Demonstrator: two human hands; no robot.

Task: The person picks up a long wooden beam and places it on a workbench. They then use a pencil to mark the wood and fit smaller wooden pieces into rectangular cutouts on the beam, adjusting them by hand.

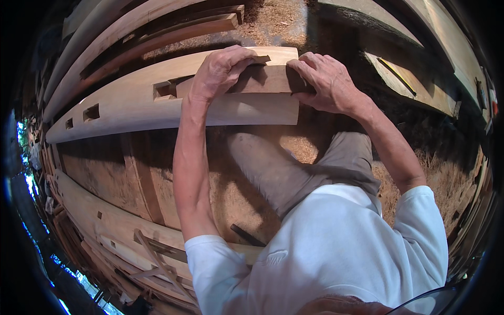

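In front of me lies a long, pale timber beam (247, 109) with a rounded side and square mortise holes (91, 112) cut along it. On its top near the right end rests a flat brown wooden piece (262, 81); whether it is a tool or a board I cannot tell. My left hand (220, 73) is closed at its left part, fingers curled beside a small dark strip (261, 60) that sticks out to the right. My right hand (328, 81) grips the piece's right end, thumb on the near side and fingers on the far side.
More long timbers (173, 44) lie beyond the beam at the upper left, and thick slabs (409, 79) at the upper right. Behind on the left is another mortised beam (126, 231) with a wooden frame (163, 262) on it. Shavings cover the floor (278, 23).
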